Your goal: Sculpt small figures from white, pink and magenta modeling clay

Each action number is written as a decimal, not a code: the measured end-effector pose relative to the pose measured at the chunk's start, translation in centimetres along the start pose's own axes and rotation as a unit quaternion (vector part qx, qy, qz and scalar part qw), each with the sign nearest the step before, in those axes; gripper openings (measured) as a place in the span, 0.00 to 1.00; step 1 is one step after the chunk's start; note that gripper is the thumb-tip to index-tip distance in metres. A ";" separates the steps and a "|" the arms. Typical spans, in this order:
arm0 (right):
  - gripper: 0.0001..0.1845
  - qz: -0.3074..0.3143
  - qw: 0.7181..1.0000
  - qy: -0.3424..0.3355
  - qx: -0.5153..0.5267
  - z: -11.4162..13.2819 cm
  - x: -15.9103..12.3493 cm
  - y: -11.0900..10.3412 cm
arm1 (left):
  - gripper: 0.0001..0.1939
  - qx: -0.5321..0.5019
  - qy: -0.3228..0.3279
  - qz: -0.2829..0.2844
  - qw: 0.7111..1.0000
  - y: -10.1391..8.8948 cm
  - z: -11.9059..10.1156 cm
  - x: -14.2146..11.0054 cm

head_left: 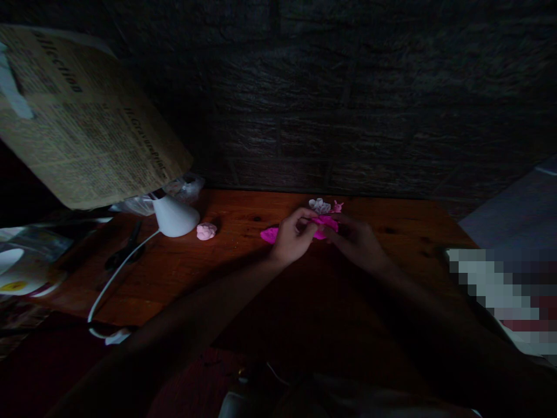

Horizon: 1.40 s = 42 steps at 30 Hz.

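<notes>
Between my two hands is a bright pink piece of modelling clay (pixel 324 225), held above the wooden table. My left hand (pixel 293 235) pinches its left side between thumb and fingers. On the other side, the fingers of my right hand (pixel 359 239) close on its edge, partly in shadow. A second bright pink lump (pixel 270 234) lies on the table just left of my left hand. Behind the hands sit a white flower-like shape (pixel 319 205) and a small pink figure (pixel 337 206), their lower parts hidden. Farther left rests a pale pink lump (pixel 206 231).
A lamp with a newsprint shade (pixel 100 122) and white base (pixel 174 216) stands at the left, its cord (pixel 114 278) running forward. Dark scissors (pixel 126 252) lie beside it. A brick-patterned wall (pixel 282 104) rises behind the wooden table (pixel 235 212). The scene is dim.
</notes>
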State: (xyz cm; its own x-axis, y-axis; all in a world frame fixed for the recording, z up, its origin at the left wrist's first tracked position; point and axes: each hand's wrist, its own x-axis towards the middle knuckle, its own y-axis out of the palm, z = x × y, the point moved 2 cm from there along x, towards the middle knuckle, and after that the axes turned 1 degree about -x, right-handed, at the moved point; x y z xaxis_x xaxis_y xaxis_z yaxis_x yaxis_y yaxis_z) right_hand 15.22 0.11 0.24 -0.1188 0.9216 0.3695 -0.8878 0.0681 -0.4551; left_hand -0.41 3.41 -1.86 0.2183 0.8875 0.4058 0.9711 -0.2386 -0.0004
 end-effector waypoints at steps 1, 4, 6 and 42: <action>0.20 -0.008 1.000 0.006 -0.006 0.0 0.0 -0.1 | 0.07 -0.001 0.000 0.002 1.000 0.0 0.0 0.0; 0.22 -0.022 0.999 0.024 -0.021 0.0 0.0 -0.2 | 0.04 -0.008 -0.009 0.007 1.000 0.1 -0.1 -0.1; 0.23 -0.031 0.999 0.034 -0.027 0.0 0.0 -0.2 | 0.05 -0.012 -0.015 0.011 1.000 0.2 -0.2 -0.1; 0.16 -0.005 0.999 0.046 -0.005 -0.2 0.2 -0.5 | 0.07 -0.045 -0.018 0.032 0.998 0.0 -0.1 0.3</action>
State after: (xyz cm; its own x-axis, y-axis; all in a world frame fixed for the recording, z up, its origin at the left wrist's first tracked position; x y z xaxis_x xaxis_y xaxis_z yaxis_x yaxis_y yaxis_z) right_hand 15.70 0.34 0.35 -0.0680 0.9522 0.2977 -0.8841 0.0807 -0.4602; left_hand -0.35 3.63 -1.61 0.2840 0.8825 0.3748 0.9429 -0.3280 0.0576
